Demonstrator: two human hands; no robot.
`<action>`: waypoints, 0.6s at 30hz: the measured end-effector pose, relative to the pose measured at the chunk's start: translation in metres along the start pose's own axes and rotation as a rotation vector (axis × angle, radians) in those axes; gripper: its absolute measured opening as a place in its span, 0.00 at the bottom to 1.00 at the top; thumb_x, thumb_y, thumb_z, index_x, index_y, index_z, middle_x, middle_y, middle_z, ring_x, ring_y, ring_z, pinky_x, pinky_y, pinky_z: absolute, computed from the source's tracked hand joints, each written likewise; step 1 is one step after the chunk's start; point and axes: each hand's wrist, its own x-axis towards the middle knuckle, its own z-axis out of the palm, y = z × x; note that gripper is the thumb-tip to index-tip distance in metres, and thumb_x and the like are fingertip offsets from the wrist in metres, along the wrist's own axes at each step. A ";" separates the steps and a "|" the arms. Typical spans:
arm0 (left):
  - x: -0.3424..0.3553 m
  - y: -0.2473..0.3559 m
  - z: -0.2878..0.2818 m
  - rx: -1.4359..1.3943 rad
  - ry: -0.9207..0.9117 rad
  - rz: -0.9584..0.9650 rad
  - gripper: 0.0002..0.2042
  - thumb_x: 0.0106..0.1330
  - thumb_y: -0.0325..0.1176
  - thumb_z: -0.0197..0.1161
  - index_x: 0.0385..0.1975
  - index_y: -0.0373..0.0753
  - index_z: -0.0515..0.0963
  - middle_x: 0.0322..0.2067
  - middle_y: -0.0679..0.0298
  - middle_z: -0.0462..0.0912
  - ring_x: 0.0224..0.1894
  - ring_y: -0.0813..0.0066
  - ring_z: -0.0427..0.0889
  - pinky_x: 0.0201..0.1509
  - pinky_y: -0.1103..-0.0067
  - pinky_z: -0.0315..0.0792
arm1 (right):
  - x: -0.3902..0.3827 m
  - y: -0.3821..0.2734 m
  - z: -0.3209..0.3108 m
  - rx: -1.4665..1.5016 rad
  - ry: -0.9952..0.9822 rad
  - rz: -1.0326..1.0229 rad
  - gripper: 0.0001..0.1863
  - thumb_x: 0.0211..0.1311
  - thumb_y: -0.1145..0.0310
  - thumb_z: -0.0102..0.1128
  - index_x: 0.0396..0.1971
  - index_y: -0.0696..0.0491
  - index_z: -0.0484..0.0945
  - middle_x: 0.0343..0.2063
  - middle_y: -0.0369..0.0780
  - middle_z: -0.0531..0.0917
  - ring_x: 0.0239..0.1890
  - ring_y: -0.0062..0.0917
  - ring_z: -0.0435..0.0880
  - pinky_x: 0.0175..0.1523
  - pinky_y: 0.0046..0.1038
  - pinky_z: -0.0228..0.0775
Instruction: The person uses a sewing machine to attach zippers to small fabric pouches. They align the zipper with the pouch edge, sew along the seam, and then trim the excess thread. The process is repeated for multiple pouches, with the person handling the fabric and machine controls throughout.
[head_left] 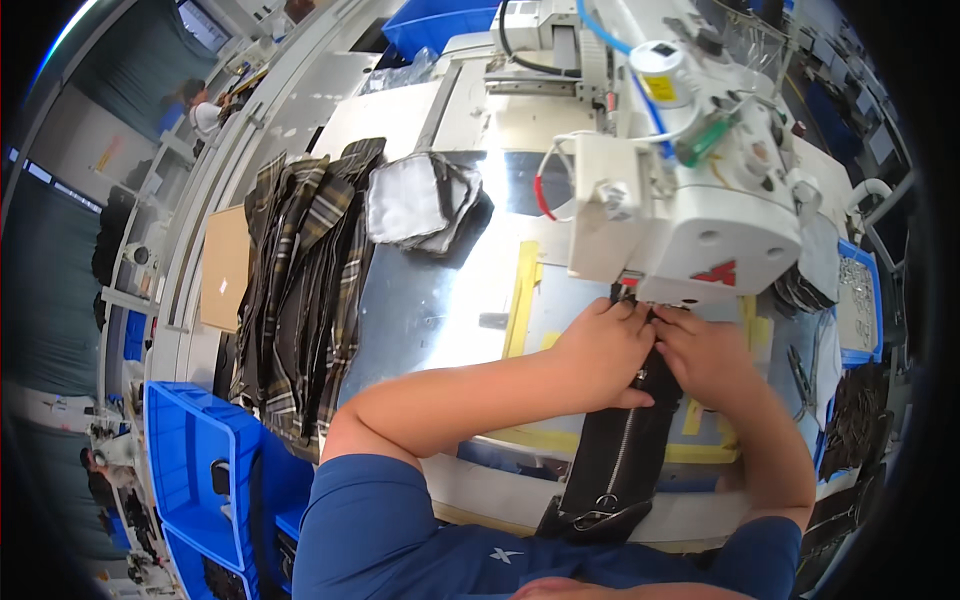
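A black fabric strip with a metal zipper [612,462] runs from the sewing machine head [690,235] back toward my body, where its near end hangs at the table edge. My left hand [605,352] presses on the strip from the left with fingers curled over it, the thumb lying across the fabric. From the right, my right hand [704,352] pinches the strip's far part just under the machine head. Both sets of fingertips are close together near the needle area, which the machine head partly hides. Yellow tape [520,305] marks the plate around the strip.
Plaid fabric pieces [305,285] lie stacked at the left, with white-backed pieces [410,205] beside them. Blue bins [200,475] stand lower left. On the right are snips [800,380] and a blue tray of small metal parts [857,300]. Other people sit far left.
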 end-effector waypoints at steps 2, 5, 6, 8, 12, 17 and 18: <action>-0.001 0.000 -0.004 -0.009 -0.039 0.006 0.43 0.58 0.65 0.72 0.56 0.26 0.78 0.65 0.43 0.77 0.67 0.51 0.77 0.69 0.65 0.69 | -0.002 0.000 0.000 0.024 0.008 0.003 0.16 0.66 0.66 0.68 0.51 0.53 0.87 0.55 0.38 0.87 0.43 0.32 0.91 0.45 0.35 0.83; 0.001 -0.003 0.006 -0.021 -0.015 0.086 0.45 0.60 0.66 0.70 0.61 0.26 0.75 0.68 0.43 0.75 0.72 0.51 0.74 0.72 0.63 0.67 | -0.014 0.008 -0.006 0.027 -0.045 0.039 0.16 0.66 0.64 0.68 0.52 0.52 0.88 0.57 0.37 0.87 0.45 0.33 0.91 0.46 0.36 0.84; 0.003 -0.002 0.009 -0.038 0.016 0.118 0.44 0.61 0.66 0.70 0.61 0.27 0.75 0.68 0.44 0.75 0.71 0.51 0.74 0.72 0.63 0.67 | -0.019 0.011 -0.010 0.029 -0.058 0.044 0.17 0.66 0.63 0.68 0.52 0.51 0.88 0.57 0.37 0.87 0.46 0.33 0.91 0.46 0.36 0.84; 0.003 0.004 0.016 -0.076 0.073 0.168 0.43 0.64 0.66 0.68 0.61 0.28 0.76 0.68 0.45 0.75 0.70 0.50 0.75 0.72 0.62 0.68 | -0.028 0.017 -0.020 0.065 -0.079 0.023 0.16 0.66 0.63 0.68 0.51 0.50 0.88 0.56 0.38 0.87 0.47 0.35 0.91 0.48 0.37 0.84; 0.004 0.007 0.025 -0.019 0.128 0.143 0.39 0.68 0.64 0.65 0.60 0.30 0.78 0.67 0.46 0.78 0.68 0.52 0.76 0.71 0.62 0.69 | -0.050 0.046 -0.055 -0.017 -0.004 0.051 0.16 0.65 0.65 0.68 0.51 0.51 0.88 0.53 0.41 0.88 0.48 0.38 0.90 0.50 0.36 0.83; 0.004 0.008 0.027 0.041 0.180 0.164 0.37 0.69 0.63 0.63 0.59 0.30 0.79 0.65 0.46 0.79 0.65 0.53 0.78 0.70 0.62 0.69 | -0.118 0.195 -0.099 -0.123 0.468 0.845 0.15 0.72 0.69 0.60 0.54 0.57 0.84 0.50 0.47 0.88 0.53 0.45 0.88 0.59 0.38 0.79; 0.006 0.009 0.027 0.031 0.181 0.181 0.37 0.69 0.63 0.63 0.59 0.30 0.79 0.65 0.46 0.79 0.65 0.53 0.78 0.70 0.62 0.70 | -0.160 0.253 -0.094 -0.317 0.492 0.803 0.15 0.72 0.69 0.59 0.53 0.58 0.84 0.51 0.49 0.88 0.53 0.47 0.87 0.60 0.41 0.78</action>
